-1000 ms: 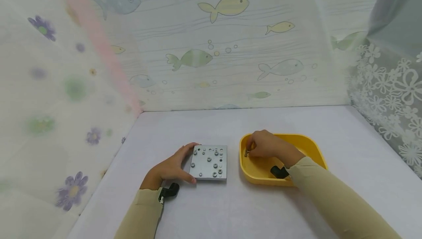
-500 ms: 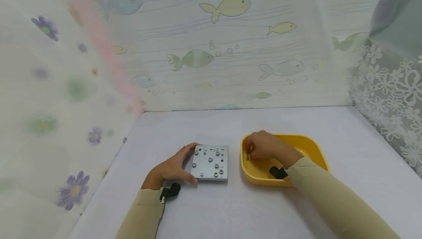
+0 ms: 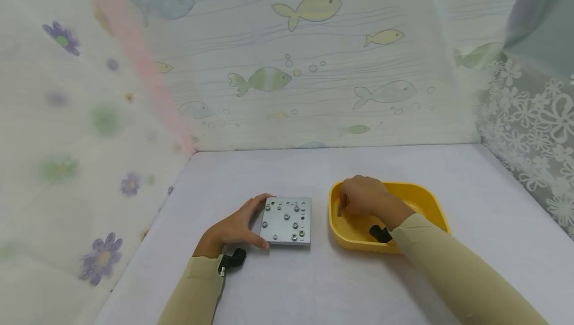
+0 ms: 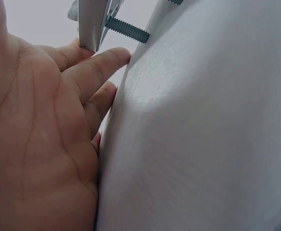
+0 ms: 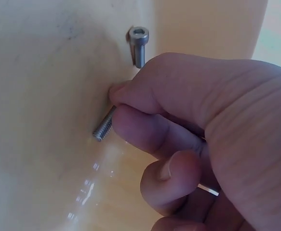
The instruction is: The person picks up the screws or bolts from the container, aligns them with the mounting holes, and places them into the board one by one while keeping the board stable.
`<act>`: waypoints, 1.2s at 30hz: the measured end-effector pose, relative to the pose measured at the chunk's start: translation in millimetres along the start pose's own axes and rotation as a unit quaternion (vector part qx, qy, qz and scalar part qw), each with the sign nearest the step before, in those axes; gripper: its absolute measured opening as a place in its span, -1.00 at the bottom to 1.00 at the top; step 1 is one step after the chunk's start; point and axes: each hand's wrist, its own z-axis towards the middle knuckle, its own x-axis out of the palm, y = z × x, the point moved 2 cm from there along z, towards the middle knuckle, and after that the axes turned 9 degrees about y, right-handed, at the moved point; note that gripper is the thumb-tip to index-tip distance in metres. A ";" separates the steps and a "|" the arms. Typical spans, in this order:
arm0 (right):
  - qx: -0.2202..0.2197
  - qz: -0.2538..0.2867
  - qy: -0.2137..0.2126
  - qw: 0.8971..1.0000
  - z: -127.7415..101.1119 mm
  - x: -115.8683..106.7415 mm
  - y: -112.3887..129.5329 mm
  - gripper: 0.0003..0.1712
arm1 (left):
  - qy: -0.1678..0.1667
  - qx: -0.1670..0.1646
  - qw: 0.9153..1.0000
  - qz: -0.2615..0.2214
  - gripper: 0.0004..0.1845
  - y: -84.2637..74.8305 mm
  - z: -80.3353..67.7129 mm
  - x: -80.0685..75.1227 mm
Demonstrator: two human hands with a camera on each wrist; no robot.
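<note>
Right hand grip: the right hand point(image 3: 360, 196) sits inside the yellow tray point(image 3: 421, 196); its fingers point(image 5: 145, 127) curl and pinch a small silver screw point(image 5: 103, 125) between thumb and fingertips; only the threaded end of that screw shows, pointing down toward the tray floor.
Loose screw: a second screw point(image 5: 139, 44) with a socket head lies on the tray floor just beyond the fingers, apart from them.
Left hand grip: the left hand point(image 3: 233, 226) lies at the left edge of the grey metal plate point(image 3: 287, 221); its fingers are fairly straight, thumb along the near corner and fingertips on the far corner, steadying the plate rather than closing round it.
Plate: flat and square, studded with several screws and open holes; in the left wrist view a threaded bolt shank point(image 4: 127, 29) sticks out under its edge.
Layout: the plate rests on the white table point(image 3: 314, 285) just left of the tray, a narrow gap between them.
Surroundings: curtains printed with fish point(image 3: 309, 8) and flowers enclose the table.
</note>
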 end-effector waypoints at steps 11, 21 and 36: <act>0.015 -0.002 0.009 1.000 -2.5 0.2 -0.7 -0.88 | -0.003 0.001 1.000 -0.008 0.31 3.8 -0.1 0.7; 0.025 -0.002 0.022 0.999 -7.8 -3.1 -5.2 -0.95 | -0.002 0.000 1.000 -0.009 0.31 1.1 -0.6 0.1; 0.029 0.032 0.030 0.999 -20.2 -3.0 -15.2 -0.93 | -0.004 -0.001 1.000 -0.003 0.29 2.8 -0.4 1.0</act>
